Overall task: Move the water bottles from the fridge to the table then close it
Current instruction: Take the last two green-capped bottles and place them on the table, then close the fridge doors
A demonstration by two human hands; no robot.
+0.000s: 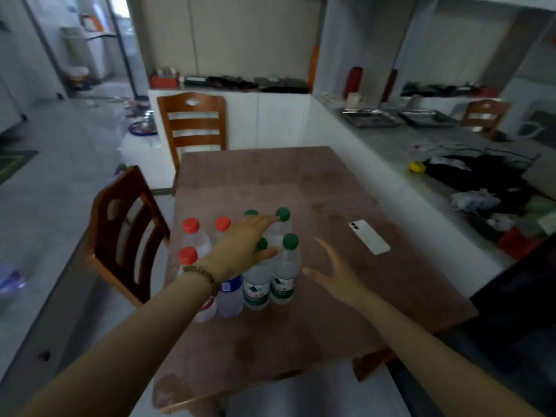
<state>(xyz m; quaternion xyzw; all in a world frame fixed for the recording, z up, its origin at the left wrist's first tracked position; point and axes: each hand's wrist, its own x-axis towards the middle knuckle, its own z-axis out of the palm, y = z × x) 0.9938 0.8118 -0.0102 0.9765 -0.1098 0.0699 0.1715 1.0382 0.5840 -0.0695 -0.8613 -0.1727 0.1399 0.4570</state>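
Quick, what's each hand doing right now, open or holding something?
Left hand: open, fingers straight over the bottles, holding nothing.
Right hand: open beside the bottles, holding nothing.

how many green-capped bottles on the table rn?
4 green-capped bottles: back left, back right, front left, front right. The left hand hides the cap of a blue-labelled bottle, so there may be a fifth.

Wooden chairs (207, 105) stand on a grey floor (54, 188) before white cabinets (279, 121) and a cluttered grey counter (391, 142).
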